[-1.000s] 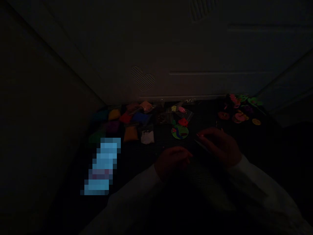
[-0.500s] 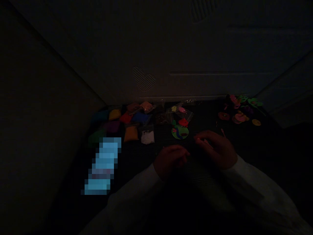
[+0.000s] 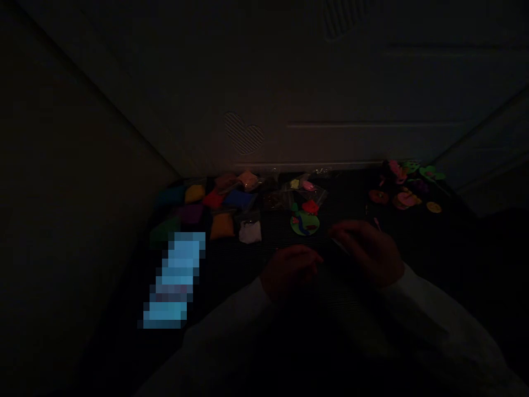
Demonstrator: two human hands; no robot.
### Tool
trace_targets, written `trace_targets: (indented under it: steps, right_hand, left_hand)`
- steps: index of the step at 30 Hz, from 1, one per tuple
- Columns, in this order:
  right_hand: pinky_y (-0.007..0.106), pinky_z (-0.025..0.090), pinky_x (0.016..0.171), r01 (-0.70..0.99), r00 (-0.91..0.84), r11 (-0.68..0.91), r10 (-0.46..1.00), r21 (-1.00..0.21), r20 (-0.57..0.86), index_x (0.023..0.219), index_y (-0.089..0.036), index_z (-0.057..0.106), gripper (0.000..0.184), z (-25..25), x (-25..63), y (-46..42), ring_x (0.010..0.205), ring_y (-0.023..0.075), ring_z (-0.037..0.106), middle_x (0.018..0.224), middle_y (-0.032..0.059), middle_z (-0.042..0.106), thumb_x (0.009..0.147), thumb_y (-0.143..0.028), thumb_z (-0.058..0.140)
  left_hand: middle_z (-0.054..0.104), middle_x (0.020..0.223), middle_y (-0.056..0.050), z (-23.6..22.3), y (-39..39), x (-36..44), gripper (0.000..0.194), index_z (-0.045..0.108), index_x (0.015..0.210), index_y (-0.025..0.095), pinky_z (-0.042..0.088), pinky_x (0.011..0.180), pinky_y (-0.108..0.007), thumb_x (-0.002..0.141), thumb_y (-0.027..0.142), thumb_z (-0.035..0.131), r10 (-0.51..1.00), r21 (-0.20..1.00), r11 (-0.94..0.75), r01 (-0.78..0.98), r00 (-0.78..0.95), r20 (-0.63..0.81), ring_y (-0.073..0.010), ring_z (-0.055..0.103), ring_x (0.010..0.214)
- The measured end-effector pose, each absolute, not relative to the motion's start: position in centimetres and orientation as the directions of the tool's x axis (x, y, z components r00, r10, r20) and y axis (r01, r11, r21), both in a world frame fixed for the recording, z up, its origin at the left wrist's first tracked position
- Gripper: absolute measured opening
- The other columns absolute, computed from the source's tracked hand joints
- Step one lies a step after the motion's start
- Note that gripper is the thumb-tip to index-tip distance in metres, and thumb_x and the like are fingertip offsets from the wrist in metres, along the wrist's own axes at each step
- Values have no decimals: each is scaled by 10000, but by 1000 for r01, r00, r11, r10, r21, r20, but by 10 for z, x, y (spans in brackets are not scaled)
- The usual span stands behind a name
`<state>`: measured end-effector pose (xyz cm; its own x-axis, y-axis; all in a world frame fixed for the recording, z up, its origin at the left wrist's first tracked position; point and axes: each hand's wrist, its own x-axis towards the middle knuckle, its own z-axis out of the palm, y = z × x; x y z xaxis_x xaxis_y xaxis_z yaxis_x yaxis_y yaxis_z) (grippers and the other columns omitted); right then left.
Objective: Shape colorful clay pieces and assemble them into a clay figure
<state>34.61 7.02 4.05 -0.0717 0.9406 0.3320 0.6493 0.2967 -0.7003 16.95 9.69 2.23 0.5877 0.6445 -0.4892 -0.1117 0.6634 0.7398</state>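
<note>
In the dim light, my left hand [image 3: 291, 271] is closed, its fingers curled and fingertips pinched together; whatever they hold, if anything, is too dark to make out. My right hand [image 3: 370, 252] is also closed, thumb against fingers, with a thin pale sliver [image 3: 342, 246] showing below the fingertips. A gap separates the two hands. Just beyond them lies a round green clay disc [image 3: 305, 224] with a blue winding strip and small red and brown pieces on it. A red clay piece [image 3: 310, 207] and a small green one [image 3: 295, 207] touch its far edge.
Bags of coloured clay lie to the left, among them orange [image 3: 222, 225], white [image 3: 250, 231] and blue [image 3: 239, 199]. A lit, pixelated screen [image 3: 176, 281] is at the near left. Finished clay shapes [image 3: 407, 199] sit at the far right, before a pale panel [image 3: 264, 82].
Both hands stay almost in place. My right fingers have shifted slightly, and the pinkish spot at their tips no longer shows; a pale sliver appears below them.
</note>
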Motion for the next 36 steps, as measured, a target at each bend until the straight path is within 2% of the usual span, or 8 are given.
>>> trace_targets:
  steps: [4, 7, 10, 17, 21, 29, 33, 36]
  right_hand:
    - [224, 471, 618, 671, -69, 271, 949, -690, 306, 900, -203, 562, 156, 43, 346, 68, 699, 110, 601, 751, 1, 640, 829, -252, 432]
    - [223, 459, 543, 674, -3, 256, 939, -692, 345, 740, -203, 553, 119, 45, 345, 67, 597, 110, 583, 671, -9, 625, 762, -318, 535]
    - [245, 464, 561, 674, 58, 255, 917, -693, 394, 683, -205, 528, 183, 45, 345, 68, 601, 126, 579, 656, -6, 613, 680, -360, 625]
    - [262, 477, 695, 656, -52, 322, 921, -682, 385, 866, -216, 591, 128, 43, 348, 70, 765, 134, 605, 840, 16, 647, 758, -278, 556]
    - [258, 480, 672, 645, -79, 295, 943, -705, 323, 925, -225, 597, 167, 47, 347, 69, 770, 134, 609, 860, 17, 653, 790, -276, 513]
    - [236, 441, 565, 634, 64, 300, 898, -713, 435, 679, -196, 515, 209, 42, 347, 68, 613, 116, 549, 655, -10, 574, 641, -330, 672]
    - [241, 440, 632, 664, -24, 316, 915, -678, 402, 810, -202, 562, 95, 43, 349, 69, 707, 120, 569, 761, 10, 611, 749, -274, 569]
    - [234, 429, 605, 675, -83, 326, 925, -662, 371, 812, -198, 566, 137, 45, 350, 68, 684, 108, 560, 752, 11, 604, 825, -237, 435]
  left_hand:
    - [511, 536, 1, 22, 97, 170, 211, 601, 701, 108, 262, 466, -223, 645, 312, 608, 650, 747, 654, -120, 594, -473, -69, 423, 460]
    - [513, 541, 1, 23, 96, 170, 209, 604, 707, 110, 262, 468, -223, 642, 308, 609, 649, 748, 654, -112, 591, -479, -70, 427, 466]
    - [513, 537, -2, 22, 97, 170, 223, 604, 698, 105, 264, 471, -226, 627, 316, 620, 654, 749, 653, -113, 582, -483, -71, 423, 465]
    - [511, 536, 1, 22, 96, 169, 210, 601, 702, 109, 256, 464, -222, 639, 309, 615, 654, 746, 653, -129, 593, -470, -66, 421, 458]
    - [509, 539, -1, 22, 96, 169, 203, 601, 698, 107, 261, 467, -223, 645, 303, 609, 650, 746, 655, -118, 591, -477, -69, 423, 463]
    - [510, 539, -3, 20, 96, 170, 214, 607, 694, 106, 266, 470, -225, 622, 307, 631, 644, 737, 665, -120, 592, -485, -74, 425, 473]
    - [516, 543, -4, 20, 96, 169, 203, 609, 695, 107, 264, 471, -225, 631, 299, 622, 642, 738, 664, -120, 598, -480, -70, 424, 469]
    - [519, 546, -4, 19, 96, 169, 183, 607, 699, 107, 263, 465, -222, 655, 284, 603, 654, 745, 654, -131, 593, -470, -67, 427, 461]
